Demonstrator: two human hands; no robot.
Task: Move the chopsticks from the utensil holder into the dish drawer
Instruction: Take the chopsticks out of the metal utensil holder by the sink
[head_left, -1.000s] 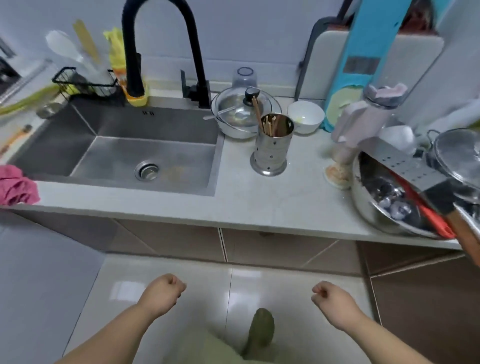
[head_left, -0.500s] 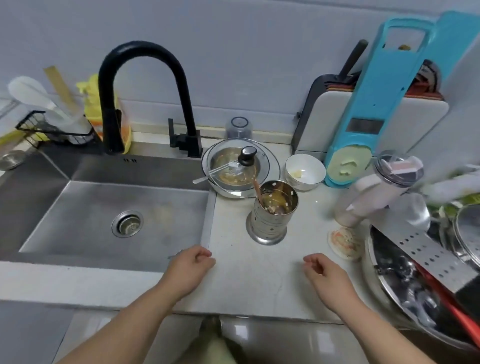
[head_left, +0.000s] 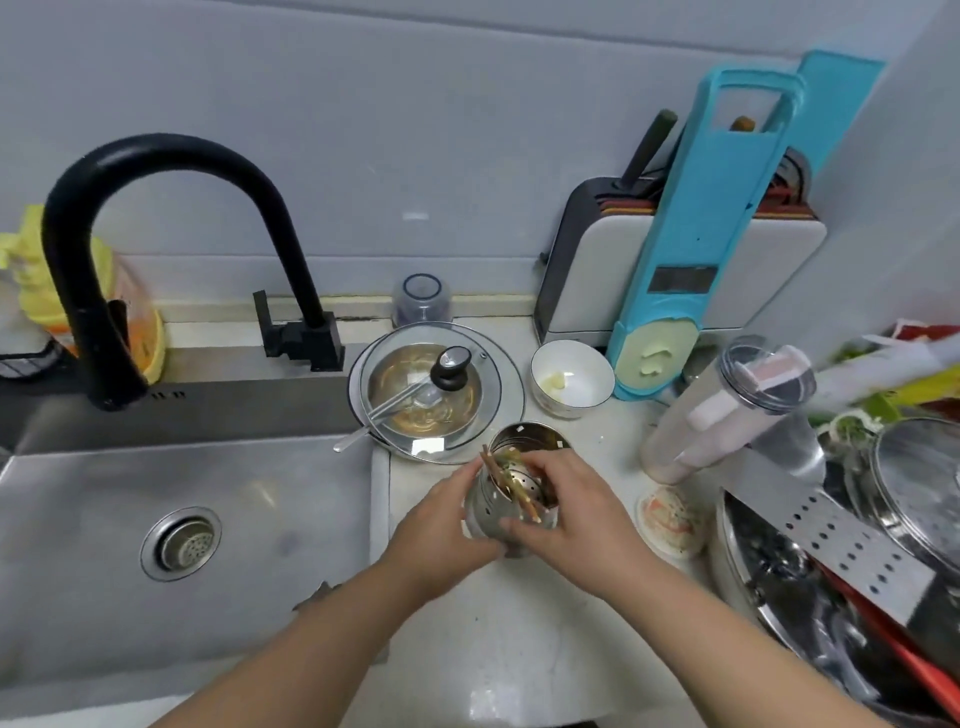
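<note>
Beside the steel sink (head_left: 182, 499), on the pale counter (head_left: 519, 649), both hands close round the perforated utensil holder (head_left: 511, 488): left hand (head_left: 441, 535) cupping its side, right hand (head_left: 571, 514) reaching the wooden chopsticks (head_left: 506, 483) inside. Best to steady the holder and gather all sticks together.

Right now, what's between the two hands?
In the head view, the utensil holder with the chopsticks sits between the left hand and right hand.

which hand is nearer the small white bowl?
Right. The right hand is on the utensil holder, on the side toward the white bowl; the left hand grips the holder's far side.
</note>
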